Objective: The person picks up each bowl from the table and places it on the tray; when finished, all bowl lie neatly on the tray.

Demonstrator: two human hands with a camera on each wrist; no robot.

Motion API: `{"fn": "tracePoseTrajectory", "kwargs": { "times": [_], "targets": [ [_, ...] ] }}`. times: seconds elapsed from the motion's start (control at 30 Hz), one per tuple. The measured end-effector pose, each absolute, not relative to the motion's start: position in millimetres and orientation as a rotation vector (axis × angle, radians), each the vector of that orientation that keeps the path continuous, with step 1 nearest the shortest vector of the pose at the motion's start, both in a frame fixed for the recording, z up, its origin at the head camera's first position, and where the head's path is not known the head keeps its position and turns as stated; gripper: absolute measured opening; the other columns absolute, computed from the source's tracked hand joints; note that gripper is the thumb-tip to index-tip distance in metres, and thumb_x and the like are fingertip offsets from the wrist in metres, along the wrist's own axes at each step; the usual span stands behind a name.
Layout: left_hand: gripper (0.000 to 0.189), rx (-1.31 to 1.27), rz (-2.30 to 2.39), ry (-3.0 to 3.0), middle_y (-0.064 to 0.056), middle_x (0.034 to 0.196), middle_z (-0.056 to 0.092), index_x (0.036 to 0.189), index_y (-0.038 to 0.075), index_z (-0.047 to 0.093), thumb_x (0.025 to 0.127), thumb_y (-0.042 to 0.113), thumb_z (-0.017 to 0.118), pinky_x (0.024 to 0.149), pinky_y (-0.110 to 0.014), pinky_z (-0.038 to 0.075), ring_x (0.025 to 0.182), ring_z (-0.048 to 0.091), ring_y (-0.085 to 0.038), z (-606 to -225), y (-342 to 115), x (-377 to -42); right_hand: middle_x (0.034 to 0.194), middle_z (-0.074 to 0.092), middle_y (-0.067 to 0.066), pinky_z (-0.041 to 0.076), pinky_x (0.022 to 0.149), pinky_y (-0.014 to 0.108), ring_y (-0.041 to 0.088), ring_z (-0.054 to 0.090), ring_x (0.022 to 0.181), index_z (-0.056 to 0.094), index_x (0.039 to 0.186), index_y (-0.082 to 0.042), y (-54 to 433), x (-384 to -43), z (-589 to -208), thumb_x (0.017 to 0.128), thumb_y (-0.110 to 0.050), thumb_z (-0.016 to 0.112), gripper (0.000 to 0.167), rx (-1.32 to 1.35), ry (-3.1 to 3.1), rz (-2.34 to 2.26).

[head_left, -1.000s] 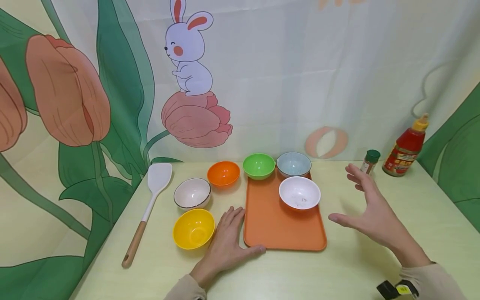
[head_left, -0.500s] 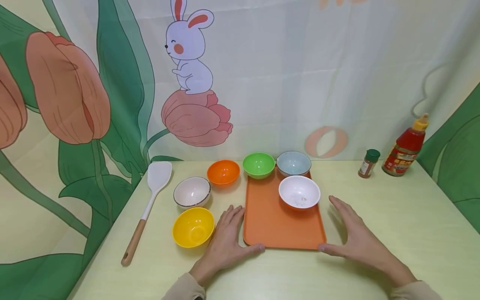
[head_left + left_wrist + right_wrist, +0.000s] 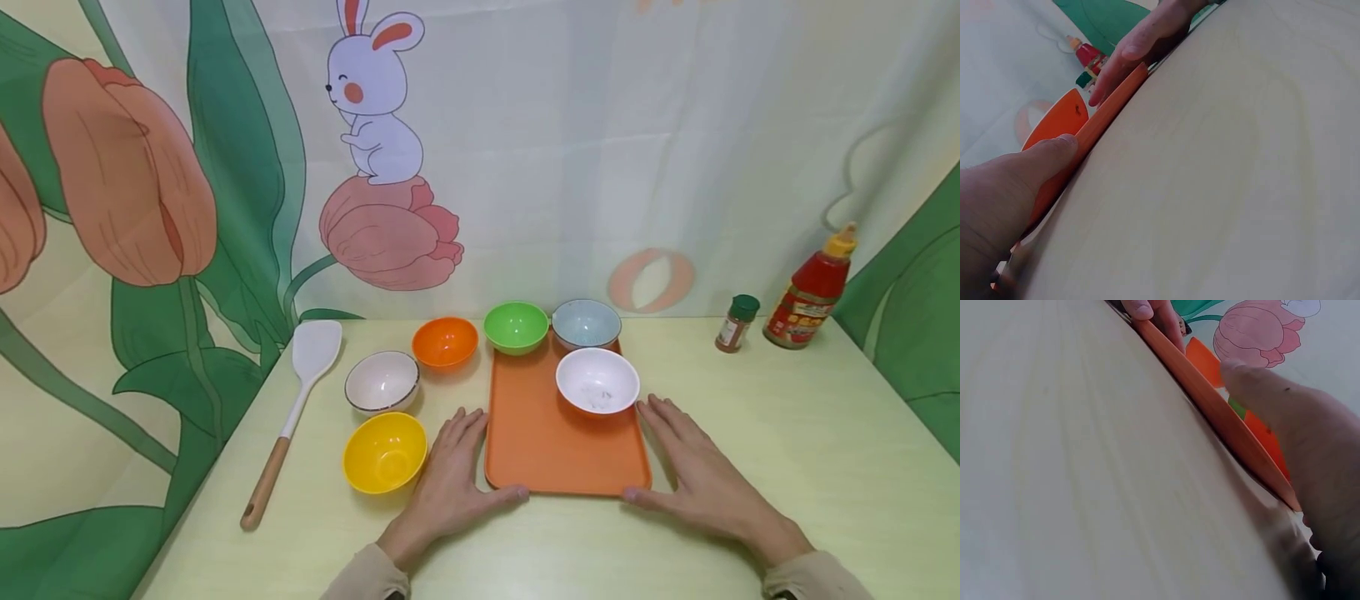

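Note:
An orange tray (image 3: 555, 454) lies flat on the table. A bowl (image 3: 597, 381), white inside and orange outside, rests on its right side. My left hand (image 3: 450, 479) is at the tray's front left corner, its fingers straight along the left side and the thumb at the front edge. At the front right corner, my right hand (image 3: 708, 487) lies the same way, fingertips close to the right rim. Each wrist view shows a thumb at the tray's edge: the left thumb (image 3: 1054, 153) and the right thumb (image 3: 1254, 384). The other fingers are mostly hidden there.
A green bowl (image 3: 516, 327) and a pale blue bowl (image 3: 587, 324) stand at the tray's far end. Left of it are an orange bowl (image 3: 445, 342), a white bowl (image 3: 382, 382), a yellow bowl (image 3: 385, 453) and a spatula (image 3: 288, 433). A spice jar (image 3: 736, 323) and a sauce bottle (image 3: 810, 292) stand at far right.
My right hand has come down and leftward from near the spice jar to the tray's right side. The left hand has stayed in place, and the tray and bowls have not moved.

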State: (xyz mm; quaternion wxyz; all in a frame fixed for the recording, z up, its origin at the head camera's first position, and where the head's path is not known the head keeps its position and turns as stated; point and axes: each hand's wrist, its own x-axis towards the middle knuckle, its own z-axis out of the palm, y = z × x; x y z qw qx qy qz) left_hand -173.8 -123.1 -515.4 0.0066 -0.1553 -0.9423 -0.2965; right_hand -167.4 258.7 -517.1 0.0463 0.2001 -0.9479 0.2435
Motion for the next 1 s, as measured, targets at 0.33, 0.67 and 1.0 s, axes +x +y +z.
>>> {"fn": "tracePoseTrajectory", "kwargs": {
  "times": [0.33,0.67,1.0],
  "targets": [
    [0.125,-0.474,-0.937,-2.964,-0.005,0.181,0.036,0.175,0.015,0.037,0.08,0.084,0.081,0.139,-0.06,0.02,0.172,0.02,-0.033,-514.0,-121.9,-173.9,0.182,0.027,0.019,0.029,0.13,0.075,0.047,0.02,0.168,0.025,0.178,-0.012,257.4,-167.8,-520.0,0.088,-0.08,0.077,0.125,0.606,-2.921,0.664],
    [0.13,-0.479,-0.991,-2.901,-0.007,0.182,0.032,0.177,0.015,0.027,0.079,0.074,0.088,0.136,-0.06,0.029,0.169,0.027,-0.031,-511.9,-120.1,-172.8,0.181,0.03,0.02,0.029,0.13,0.075,0.048,0.023,0.167,0.028,0.177,-0.01,256.8,-167.1,-516.8,0.088,-0.081,0.077,0.124,0.604,-2.916,0.648],
    [0.119,-0.664,-1.224,-2.673,0.0,0.182,0.027,0.176,0.026,0.033,0.08,0.051,0.098,0.129,-0.057,0.044,0.16,0.045,-0.029,-495.5,-109.3,-159.5,0.181,0.03,0.019,0.027,0.131,0.075,0.046,0.022,0.168,0.028,0.177,-0.012,255.8,-169.8,-520.6,0.087,-0.084,0.076,0.125,0.579,-2.929,0.669]
  ]
}}
